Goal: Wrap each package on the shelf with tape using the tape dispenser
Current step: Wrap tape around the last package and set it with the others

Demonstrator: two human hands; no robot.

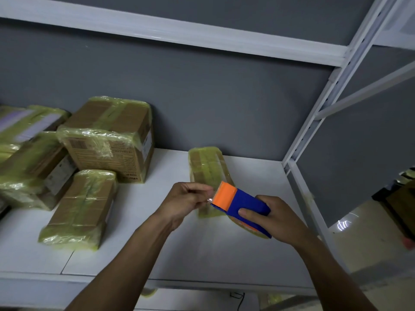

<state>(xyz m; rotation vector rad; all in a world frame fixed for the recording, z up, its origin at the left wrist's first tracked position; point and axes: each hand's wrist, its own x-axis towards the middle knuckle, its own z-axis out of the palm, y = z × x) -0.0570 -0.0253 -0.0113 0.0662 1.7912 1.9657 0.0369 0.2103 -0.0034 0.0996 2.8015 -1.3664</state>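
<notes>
Packages (107, 140) at frame left look already wrapped, while left fingers (197, 187) pinch the tape end (210, 199) and right fingers (247, 213) clasp the tape dispenser (244, 202)

We see a white shelf (202, 250). On its left side several taped cardboard boxes (112, 140) sit close together. One slim box (205, 167) lies apart, near the back wall (224, 97).

Over a white shelf (179, 254), the right hand (278, 218) is gripping a blue and orange tape dispenser (241, 204) while the left hand (184, 202) is pinching the tape end (210, 199) at its orange mouth. A small taped package (207, 169) is lying just behind them, with four more taped boxes (107, 138) sitting together to the left.
</notes>
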